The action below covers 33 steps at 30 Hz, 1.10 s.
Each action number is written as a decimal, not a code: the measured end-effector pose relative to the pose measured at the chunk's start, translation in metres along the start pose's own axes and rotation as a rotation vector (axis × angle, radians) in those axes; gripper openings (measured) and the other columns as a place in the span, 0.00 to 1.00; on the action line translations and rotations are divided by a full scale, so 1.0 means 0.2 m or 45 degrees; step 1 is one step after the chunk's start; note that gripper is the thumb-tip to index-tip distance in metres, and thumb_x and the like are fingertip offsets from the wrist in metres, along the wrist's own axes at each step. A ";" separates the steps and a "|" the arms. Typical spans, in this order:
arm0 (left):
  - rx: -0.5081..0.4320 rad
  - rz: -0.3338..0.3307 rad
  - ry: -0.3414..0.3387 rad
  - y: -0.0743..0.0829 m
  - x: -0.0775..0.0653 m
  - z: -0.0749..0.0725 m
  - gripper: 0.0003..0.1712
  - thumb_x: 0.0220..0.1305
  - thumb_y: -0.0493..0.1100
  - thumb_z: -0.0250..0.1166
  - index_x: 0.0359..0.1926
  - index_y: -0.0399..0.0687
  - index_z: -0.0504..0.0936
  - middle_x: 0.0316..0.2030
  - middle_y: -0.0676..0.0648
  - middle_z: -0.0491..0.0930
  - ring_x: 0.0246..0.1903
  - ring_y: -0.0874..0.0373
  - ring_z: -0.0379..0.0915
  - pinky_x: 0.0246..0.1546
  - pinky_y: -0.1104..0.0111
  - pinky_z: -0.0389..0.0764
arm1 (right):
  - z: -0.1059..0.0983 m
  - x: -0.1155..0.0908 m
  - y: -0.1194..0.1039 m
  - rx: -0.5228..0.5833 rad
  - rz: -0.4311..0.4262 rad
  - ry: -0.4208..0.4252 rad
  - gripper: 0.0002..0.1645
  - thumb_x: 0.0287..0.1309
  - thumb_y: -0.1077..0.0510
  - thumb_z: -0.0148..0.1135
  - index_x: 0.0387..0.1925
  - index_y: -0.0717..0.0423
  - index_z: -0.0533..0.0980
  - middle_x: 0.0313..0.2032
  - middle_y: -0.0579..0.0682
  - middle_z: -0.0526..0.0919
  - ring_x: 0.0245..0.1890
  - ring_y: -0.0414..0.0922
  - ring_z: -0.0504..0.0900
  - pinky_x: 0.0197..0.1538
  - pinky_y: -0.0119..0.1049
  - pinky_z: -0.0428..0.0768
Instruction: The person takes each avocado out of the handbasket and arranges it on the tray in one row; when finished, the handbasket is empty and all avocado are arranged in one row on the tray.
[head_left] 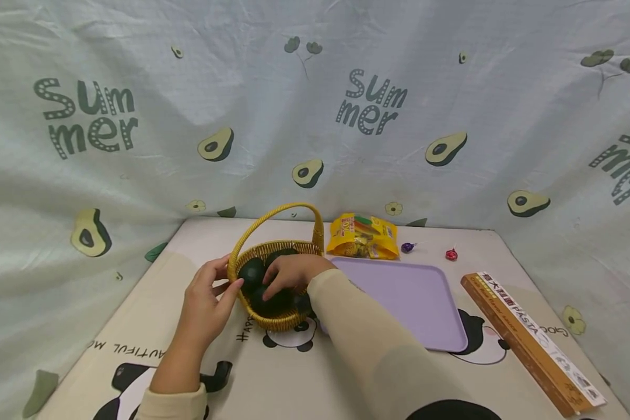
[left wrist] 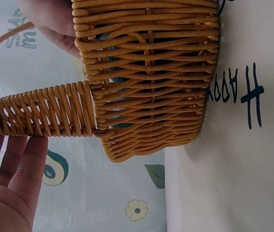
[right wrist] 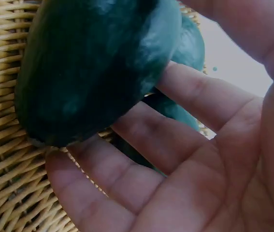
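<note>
A yellow wicker basket (head_left: 279, 322) with a tall arched handle (left wrist: 40, 113) holds several dark green avocados (head_left: 252, 273). My left hand (head_left: 206, 300) holds the foot of the handle on the basket's left side, thumb in front and fingers behind. Inside the basket, my right hand (head_left: 296, 272) has its fingers round one avocado (right wrist: 98, 67). In the right wrist view the fingertips lie along its lower side, and the thumb is above. More avocados lie behind those fingers, partly hidden.
Right of the basket lies a lilac tray (head_left: 399, 297), partly under my right forearm. Behind it sit a yellow snack bag (head_left: 363, 236), a purple lollipop (head_left: 408, 248) and a red lollipop (head_left: 451, 255). A long pasta box (head_left: 530, 344) lies at the right. A printed curtain hangs behind.
</note>
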State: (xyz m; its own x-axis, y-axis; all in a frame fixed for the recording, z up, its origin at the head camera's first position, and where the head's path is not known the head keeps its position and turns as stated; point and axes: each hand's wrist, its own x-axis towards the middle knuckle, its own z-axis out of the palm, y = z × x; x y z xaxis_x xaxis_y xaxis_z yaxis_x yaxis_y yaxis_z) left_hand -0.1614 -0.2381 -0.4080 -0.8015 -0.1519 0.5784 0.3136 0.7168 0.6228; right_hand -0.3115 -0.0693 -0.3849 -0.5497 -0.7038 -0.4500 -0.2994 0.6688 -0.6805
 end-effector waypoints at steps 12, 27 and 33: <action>0.000 -0.013 -0.002 0.00 -0.01 0.01 0.32 0.63 0.32 0.71 0.67 0.45 0.72 0.53 0.43 0.78 0.50 0.52 0.80 0.47 0.55 0.89 | 0.02 0.04 0.01 -0.221 -0.014 0.068 0.30 0.52 0.40 0.78 0.54 0.49 0.84 0.49 0.44 0.85 0.45 0.41 0.83 0.49 0.41 0.89; 0.001 -0.007 0.005 0.00 0.01 0.00 0.33 0.64 0.32 0.71 0.68 0.46 0.72 0.52 0.43 0.78 0.49 0.54 0.79 0.48 0.56 0.89 | -0.03 -0.01 0.02 -0.023 -0.075 0.125 0.25 0.51 0.42 0.78 0.50 0.42 0.83 0.50 0.41 0.82 0.48 0.43 0.81 0.42 0.46 0.90; 0.000 -0.013 -0.003 0.00 0.00 0.00 0.33 0.64 0.32 0.71 0.68 0.45 0.71 0.52 0.43 0.78 0.49 0.52 0.79 0.48 0.56 0.88 | -0.06 -0.02 0.06 -0.048 -0.206 0.190 0.23 0.50 0.42 0.77 0.48 0.39 0.83 0.51 0.41 0.81 0.48 0.42 0.79 0.50 0.35 0.83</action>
State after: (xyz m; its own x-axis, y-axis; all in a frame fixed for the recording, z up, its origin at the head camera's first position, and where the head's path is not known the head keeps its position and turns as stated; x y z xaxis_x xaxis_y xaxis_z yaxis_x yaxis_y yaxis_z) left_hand -0.1614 -0.2378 -0.4071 -0.8060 -0.1575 0.5705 0.3052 0.7153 0.6286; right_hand -0.3220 -0.0564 -0.3852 -0.6004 -0.7615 -0.2444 -0.4205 0.5605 -0.7135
